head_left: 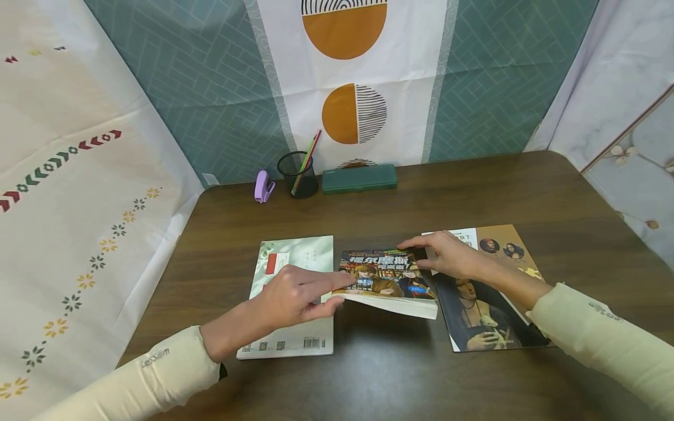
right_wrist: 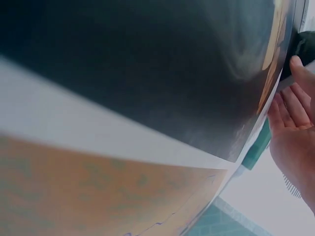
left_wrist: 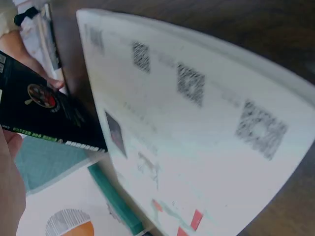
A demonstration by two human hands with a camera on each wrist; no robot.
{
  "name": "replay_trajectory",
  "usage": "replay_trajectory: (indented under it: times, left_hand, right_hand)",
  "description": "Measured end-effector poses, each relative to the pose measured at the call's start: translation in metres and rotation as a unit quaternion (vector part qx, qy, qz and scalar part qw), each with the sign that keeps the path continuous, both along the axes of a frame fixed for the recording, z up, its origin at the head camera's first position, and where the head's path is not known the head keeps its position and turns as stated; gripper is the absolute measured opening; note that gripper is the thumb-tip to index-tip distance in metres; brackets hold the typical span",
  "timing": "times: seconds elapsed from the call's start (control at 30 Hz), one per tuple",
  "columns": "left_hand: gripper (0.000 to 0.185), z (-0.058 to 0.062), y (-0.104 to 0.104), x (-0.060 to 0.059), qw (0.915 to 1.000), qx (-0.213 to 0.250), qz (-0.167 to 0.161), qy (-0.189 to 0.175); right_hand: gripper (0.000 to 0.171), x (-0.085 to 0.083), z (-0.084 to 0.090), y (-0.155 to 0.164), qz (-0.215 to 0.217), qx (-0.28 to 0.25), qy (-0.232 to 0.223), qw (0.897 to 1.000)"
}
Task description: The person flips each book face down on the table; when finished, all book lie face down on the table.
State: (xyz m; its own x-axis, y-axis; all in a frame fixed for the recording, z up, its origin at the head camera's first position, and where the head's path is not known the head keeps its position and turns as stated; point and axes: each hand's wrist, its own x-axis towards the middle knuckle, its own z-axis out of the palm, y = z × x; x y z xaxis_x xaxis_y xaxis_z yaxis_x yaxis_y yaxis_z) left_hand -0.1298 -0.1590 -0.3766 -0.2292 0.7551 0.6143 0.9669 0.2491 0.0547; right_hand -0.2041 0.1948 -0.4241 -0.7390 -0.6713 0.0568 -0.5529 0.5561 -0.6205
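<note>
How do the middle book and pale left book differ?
The left hand and right hand hold the middle book; the pale book lies flat. The middle book looks darker and thicker than the pale book. Both have printed covers.

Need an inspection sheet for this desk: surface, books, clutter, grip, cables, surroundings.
Surface: brown desk, wood-grain top.
Job's things: middle book tilted, underside showing in the left wrist view; pale book flat on its left; portrait-covered book flat on its right.
Clutter: purple stapler, black cup with pencils, green case, all along the far edge.
Grip: left hand pinches the middle book's near left corner; right hand holds its far right corner.
Cables: nothing seen.
Surroundings: patterned cloth behind.
</note>
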Motion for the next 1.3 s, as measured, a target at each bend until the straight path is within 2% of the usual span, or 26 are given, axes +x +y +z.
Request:
replay_trajectory:
  times: [0.17,0.37,0.53,0.67,0.87,0.93,1.0,1.1,1.3]
  left_hand:
    - [0.044,0.015,-0.002,-0.004,0.9995,0.012,0.019,0.020]
    - [0.039,0.032,-0.007,-0.009,0.9987,0.030,0.028,0.031]
    - [0.037,0.041,-0.010,-0.011,0.9982,0.048,0.034,0.016]
    - [0.038,0.047,-0.013,-0.011,0.9963,0.064,0.049,-0.028]
    - [0.033,0.050,-0.019,-0.011,0.9850,0.106,0.063,-0.121]
    - [0.025,0.051,-0.020,-0.010,0.9798,0.120,0.064,-0.147]
    - [0.022,0.052,-0.021,-0.009,0.9751,0.130,0.069,-0.165]
    - [0.030,0.054,-0.023,-0.009,0.9691,0.143,0.086,-0.182]
    - [0.027,0.052,-0.029,-0.011,0.9545,0.162,0.150,-0.200]
  right_hand:
    - [0.039,0.001,0.001,0.002,0.000,-0.041,-0.019,0.999]
    - [0.044,0.004,0.006,0.003,-0.030,-0.044,-0.033,0.998]
    - [0.022,0.008,0.008,0.004,-0.056,-0.063,-0.040,0.996]
    - [0.006,0.012,0.011,0.007,-0.069,-0.086,-0.037,0.993]
    - [0.007,0.016,0.016,0.012,-0.097,-0.140,-0.062,0.984]
    - [0.008,0.017,0.018,0.013,-0.113,-0.159,-0.074,0.978]
    - [0.011,0.018,0.021,0.014,-0.131,-0.175,-0.084,0.972]
    - [0.016,0.020,0.027,0.015,-0.163,-0.193,-0.094,0.963]
    - [0.028,0.023,0.040,0.017,-0.216,-0.235,-0.103,0.942]
